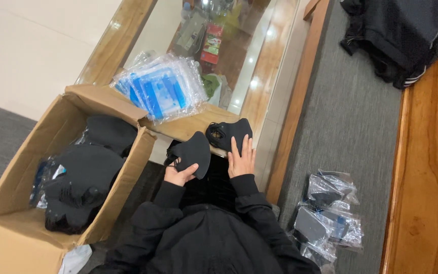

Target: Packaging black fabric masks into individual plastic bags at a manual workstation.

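Observation:
My left hand (179,174) grips a black cloth face mask (194,152) by its lower edge, just in front of the table's edge. My right hand (241,158) lies flat, fingers together, on a second black mask (228,133) that rests on the wooden edge of a glass-topped table (188,127). Both arms wear black sleeves. A stack of clear plastic bags with blue printed panels (161,91) lies on the table to the left of the masks.
An open cardboard box (36,152) at my left holds many black masks, some in plastic. Several bagged masks (328,215) lie on the grey carpet at my right. Dark clothing (401,35) is piled at the top right beside a wooden surface (432,177).

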